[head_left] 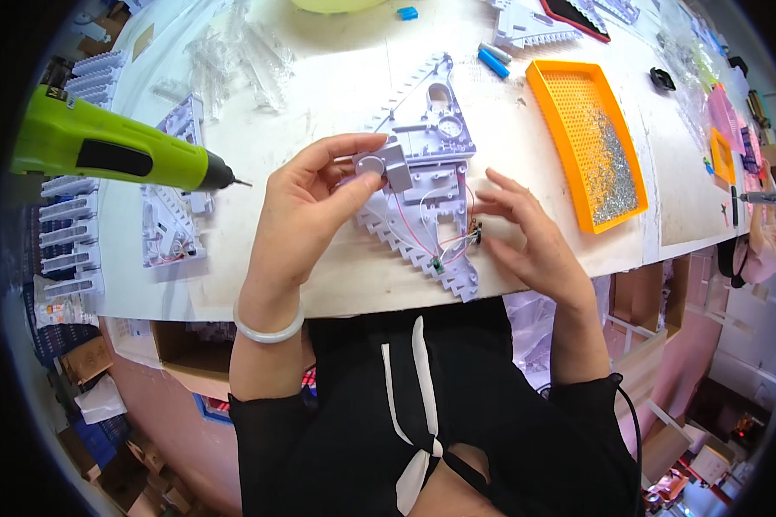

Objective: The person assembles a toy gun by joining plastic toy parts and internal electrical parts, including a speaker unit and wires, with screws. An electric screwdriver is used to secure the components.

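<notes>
My left hand [297, 211] pinches a small lavender plastic part [397, 166] with a round disc on it, thumb in front and fingers behind. It is over a triangular lavender plastic housing [397, 228] with stepped, toothed edges, lying on the table. Red and white wires run across this housing to a small green circuit board [438, 265] near its lower edge. Beside its right edge is my right hand [535, 246], fingers apart and curved around a small dark component [477, 233] on the wires. Whether a fingertip touches it, I cannot tell. Adjoining above is a second housing piece [440, 121].
A green electric screwdriver [121, 142] reaches in from the left, its bit toward my left hand. An orange tray [569, 146] of small screws stands at right. More housings [174, 220] lie left; blue cylinder [493, 63] and clear plastic bags [241, 60] lie farther back.
</notes>
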### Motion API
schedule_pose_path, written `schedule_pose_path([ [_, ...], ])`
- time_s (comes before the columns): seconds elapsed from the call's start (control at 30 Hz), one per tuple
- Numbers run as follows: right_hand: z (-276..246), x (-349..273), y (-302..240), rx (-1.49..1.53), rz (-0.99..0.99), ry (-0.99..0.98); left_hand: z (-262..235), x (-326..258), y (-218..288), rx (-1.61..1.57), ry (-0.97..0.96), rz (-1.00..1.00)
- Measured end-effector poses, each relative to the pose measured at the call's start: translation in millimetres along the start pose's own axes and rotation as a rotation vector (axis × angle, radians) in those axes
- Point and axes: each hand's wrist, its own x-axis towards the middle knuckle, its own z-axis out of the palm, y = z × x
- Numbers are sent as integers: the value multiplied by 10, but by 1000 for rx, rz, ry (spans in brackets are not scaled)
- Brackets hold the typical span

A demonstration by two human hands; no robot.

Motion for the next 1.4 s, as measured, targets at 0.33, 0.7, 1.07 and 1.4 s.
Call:
schedule_pose_path([
  [0.33, -154, -45, -161, 174, -57, 38, -22, 24, -19, -23, -40, -13],
  [0.7, -7, 674, -517, -120, -305, 65, 10, 262, -31, -10, -13, 11],
  [1.07, 106, 1160, -294, -101, -454, 38, 6, 400, 25, 25, -15, -19],
  [1.4, 154, 1146, -240, 6, -421, 126, -63, 406, -122, -89, -73, -50],
])
